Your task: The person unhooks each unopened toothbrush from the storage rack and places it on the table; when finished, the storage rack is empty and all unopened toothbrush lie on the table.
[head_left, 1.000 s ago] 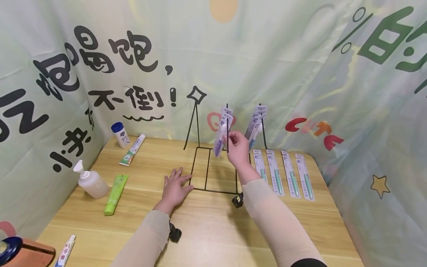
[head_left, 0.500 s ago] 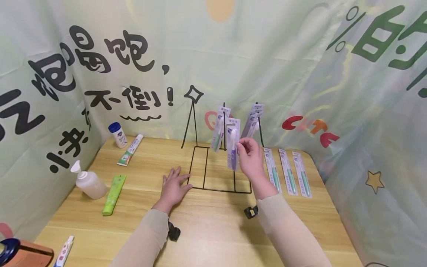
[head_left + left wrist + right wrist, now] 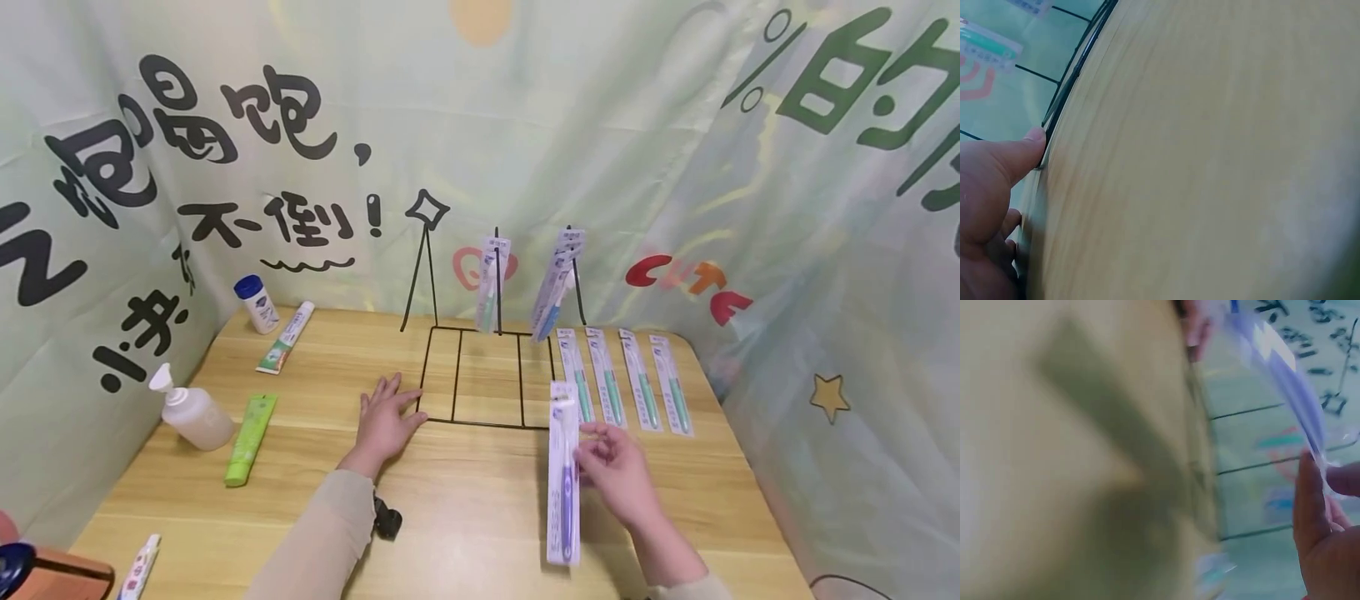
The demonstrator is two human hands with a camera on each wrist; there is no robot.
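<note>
A toothbrush with a purple handle in a clear-fronted blister pack (image 3: pixel 564 483) hangs upright over the table's front part, pinched at its right edge by my right hand (image 3: pixel 621 471). In the right wrist view, thumb and fingers grip the pack (image 3: pixel 1294 387). My left hand (image 3: pixel 385 425) lies spread on the table, its thumb touching the front left corner of the black wire rack (image 3: pixel 487 423); the left wrist view shows the thumb (image 3: pixel 1025 153) against the wire. A green packed toothbrush (image 3: pixel 489 292) hangs on the rack's middle hook, and packs with a blue toothbrush (image 3: pixel 551 304) on the right one.
Several green packed toothbrushes (image 3: pixel 643 392) lie in a row right of the rack. At the left stand a blue-capped bottle (image 3: pixel 258 304) and a pump bottle (image 3: pixel 198 418). A toothpaste tube (image 3: pixel 287 337), a green tube (image 3: pixel 251 440) and a small tube (image 3: pixel 140 567) lie nearby.
My right hand has drawn the purple toothbrush pack off the middle hook and carried it forward, down and to the right, toward me. The left hand has stayed at the rack's corner.
</note>
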